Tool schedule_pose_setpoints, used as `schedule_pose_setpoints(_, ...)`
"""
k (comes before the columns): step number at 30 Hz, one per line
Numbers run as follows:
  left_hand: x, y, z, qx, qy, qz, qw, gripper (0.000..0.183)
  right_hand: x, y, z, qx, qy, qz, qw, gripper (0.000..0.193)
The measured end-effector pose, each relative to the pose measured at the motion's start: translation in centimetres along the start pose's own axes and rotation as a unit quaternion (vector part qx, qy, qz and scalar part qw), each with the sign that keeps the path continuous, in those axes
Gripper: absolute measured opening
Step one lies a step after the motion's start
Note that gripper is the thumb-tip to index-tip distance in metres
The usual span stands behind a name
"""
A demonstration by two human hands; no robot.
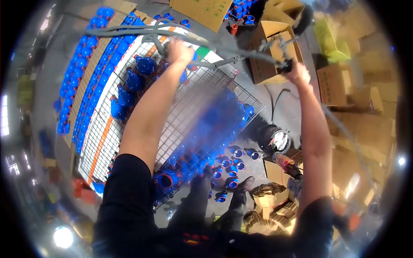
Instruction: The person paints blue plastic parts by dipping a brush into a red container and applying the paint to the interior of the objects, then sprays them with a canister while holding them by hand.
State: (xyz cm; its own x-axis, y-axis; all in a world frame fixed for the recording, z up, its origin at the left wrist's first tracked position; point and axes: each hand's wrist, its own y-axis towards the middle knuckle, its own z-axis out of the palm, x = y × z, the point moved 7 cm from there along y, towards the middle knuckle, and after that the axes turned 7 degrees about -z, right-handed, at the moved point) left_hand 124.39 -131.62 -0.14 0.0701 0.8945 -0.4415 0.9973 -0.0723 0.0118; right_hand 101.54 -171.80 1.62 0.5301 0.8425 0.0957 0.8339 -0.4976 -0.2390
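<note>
Both my arms reach forward over a wire grid rack (249,96). At its far side my left hand (178,51) is closed, with looped grey hose (150,32) right beside it and a bit of blue under the fingers; what it grips is hidden. Farther right, my right hand (297,74) is wrapped around a black-handled grey tool (282,56), joined to a grey line. Several glossy blue fittings (145,64) stand on the grid left of my left forearm. A blue blur (211,122) covers the rack's middle, too smeared to make out.
Long rows of blue fittings (79,64) lie at the left. More blue fittings with orange-red rims (232,172) stand on the floor near my feet. An open cardboard box (266,69) is beyond the rack; a round black container (275,139) and more cardboard (361,133) lie right.
</note>
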Motion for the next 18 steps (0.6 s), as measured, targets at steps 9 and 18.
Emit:
schedule_pose_setpoints(9, 16.4, 10.3, 6.2, 0.07, -0.113, -0.195, 0.972, 0.044, 0.2, -10.2, 5.6, 0.095, 0.439, -0.049, 0.892, 0.033)
schedule_pose_setpoints(18, -4.9, 15.5, -2.6, 0.18, -0.607, -0.076, 0.77, 0.031, -7.7, -8.5, -14.9, -0.287, 0.594, 0.007, 0.751, 0.023)
